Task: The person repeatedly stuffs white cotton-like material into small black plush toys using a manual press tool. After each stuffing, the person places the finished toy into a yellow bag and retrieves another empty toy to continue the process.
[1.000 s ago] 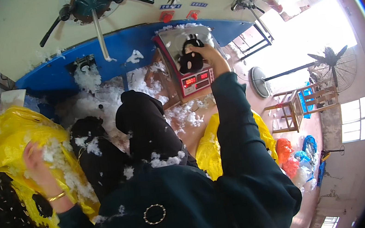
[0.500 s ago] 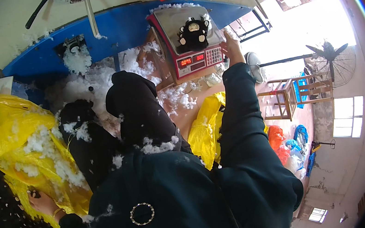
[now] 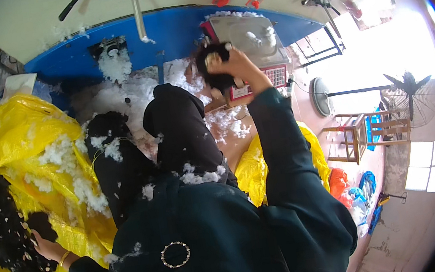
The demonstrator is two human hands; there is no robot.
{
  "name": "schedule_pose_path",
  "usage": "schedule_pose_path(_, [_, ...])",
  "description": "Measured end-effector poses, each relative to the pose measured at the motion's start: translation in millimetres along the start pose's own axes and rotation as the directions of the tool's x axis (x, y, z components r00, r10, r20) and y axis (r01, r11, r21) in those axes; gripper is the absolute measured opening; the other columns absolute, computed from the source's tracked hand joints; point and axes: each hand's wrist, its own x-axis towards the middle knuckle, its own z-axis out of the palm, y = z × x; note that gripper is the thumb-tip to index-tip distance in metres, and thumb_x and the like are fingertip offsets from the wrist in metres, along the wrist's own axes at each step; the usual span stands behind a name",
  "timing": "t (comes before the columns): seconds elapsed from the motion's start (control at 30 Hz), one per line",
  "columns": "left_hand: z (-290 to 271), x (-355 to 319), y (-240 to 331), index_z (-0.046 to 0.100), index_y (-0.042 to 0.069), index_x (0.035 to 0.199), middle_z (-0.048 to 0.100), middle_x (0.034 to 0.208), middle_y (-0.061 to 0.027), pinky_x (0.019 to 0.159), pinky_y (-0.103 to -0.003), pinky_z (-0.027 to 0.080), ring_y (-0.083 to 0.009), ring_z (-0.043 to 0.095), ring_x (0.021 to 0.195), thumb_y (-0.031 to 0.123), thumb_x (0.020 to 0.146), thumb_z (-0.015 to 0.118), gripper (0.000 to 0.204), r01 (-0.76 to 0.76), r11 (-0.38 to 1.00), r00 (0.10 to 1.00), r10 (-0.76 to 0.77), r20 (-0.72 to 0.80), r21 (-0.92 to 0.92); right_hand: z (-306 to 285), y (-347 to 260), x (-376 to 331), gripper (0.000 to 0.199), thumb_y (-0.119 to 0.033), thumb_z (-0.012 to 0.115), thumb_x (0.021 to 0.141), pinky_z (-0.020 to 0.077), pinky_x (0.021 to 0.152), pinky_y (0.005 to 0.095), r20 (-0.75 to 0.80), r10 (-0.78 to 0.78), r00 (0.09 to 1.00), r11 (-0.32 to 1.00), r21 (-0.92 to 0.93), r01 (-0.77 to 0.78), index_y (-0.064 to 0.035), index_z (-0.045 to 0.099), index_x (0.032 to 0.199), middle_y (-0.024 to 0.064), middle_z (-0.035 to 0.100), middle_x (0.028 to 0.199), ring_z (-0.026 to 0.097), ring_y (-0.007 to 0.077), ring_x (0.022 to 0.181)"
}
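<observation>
My right hand (image 3: 241, 67) grips a small black plush toy (image 3: 210, 81) with a pale face, smeared by motion. It is in the air at the left side of a red weighing scale (image 3: 280, 59), covering part of the display. White tufts of stuffing (image 3: 254, 40) lie on the scale's metal pan. Low at the left, my left hand (image 3: 48, 248) has its fingers closed at the edge of a black plush piece (image 3: 42, 224). Beside it, a heap of black plush pieces (image 3: 2, 236) with pale spots lies on a yellow woven sack (image 3: 16, 125).
A cream machine (image 3: 47, 32) with a blue lower edge and a metal tube (image 3: 138, 13) stands ahead. Loose white stuffing (image 3: 131, 112) covers the floor and clings to my trousers. Another yellow sack (image 3: 253, 172), a wooden chair (image 3: 351, 136) and a standing fan (image 3: 411, 95) are at the right.
My right hand has come from the scale's right side and lifted the plush toy off the pan, leftward. The black piece at my left hand now shows more fully. The view has shifted slightly.
</observation>
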Motion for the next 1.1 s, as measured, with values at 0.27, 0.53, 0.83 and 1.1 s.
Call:
schedule_pose_path(0.27, [-92, -16, 223, 0.048, -0.004, 0.130, 0.056, 0.126, -0.0144, 0.095, -0.032, 0.043, -0.0220, 0.056, 0.109, 0.016, 0.089, 0.064, 0.048, -0.136, 0.456, 0.906, 0.417, 0.076, -0.880, -101, 57, -175, 0.042, -0.025, 0.083, 0.055, 0.0511, 0.075, 0.0351, 0.072, 0.709, 0.701, 0.282, -0.940, -0.189, -0.0027, 0.070, 0.088, 0.0141, 0.069, 0.083, 0.067, 0.0294, 0.084])
schedule_pose_path(0.53, [-95, -76, 405, 0.057, 0.005, 0.106, 0.062, 0.099, -0.0011, 0.077, -0.023, 0.049, -0.0114, 0.060, 0.089, 0.011, 0.091, 0.062, 0.017, 0.754, -0.280, 0.620, 0.603, 0.502, -0.594, 5, -165, -107, 0.020, -0.011, 0.067, 0.087, 0.0500, 0.068, 0.0226, 0.201, -0.228, 0.953, 0.869, 0.484, 0.106, -0.0038, 0.068, 0.106, 0.0057, 0.068, 0.089, 0.062, 0.0111, 0.074])
schedule_pose_path(0.83, [-84, -97, 400, 0.047, 0.002, 0.109, 0.046, 0.130, -0.0126, 0.100, -0.030, 0.036, -0.0185, 0.046, 0.118, 0.004, 0.083, 0.066, 0.032, 0.148, -0.190, 0.679, 0.733, -0.040, -0.971, 89, -201, -57, 0.021, -0.019, 0.066, 0.090, 0.0413, 0.054, 0.0202, 0.264, -0.148, 0.953, 0.503, 0.850, -0.157, -0.0002, 0.056, 0.086, -0.0017, 0.050, 0.068, 0.052, 0.0064, 0.059])
schedule_pose_path(1.1, [-87, -66, 432, 0.043, 0.004, 0.133, 0.051, 0.127, -0.0051, 0.101, -0.029, 0.037, -0.0133, 0.047, 0.117, 0.026, 0.097, 0.053, 0.044, 0.600, -0.094, 0.496, 0.823, 0.277, -0.795, 73, -218, -58, 0.013, -0.009, 0.064, 0.088, 0.0451, 0.049, 0.0290, 0.308, -0.374, 0.875, 0.758, 0.645, 0.097, -0.0041, 0.052, 0.090, 0.0050, 0.056, 0.072, 0.059, 0.0171, 0.053])
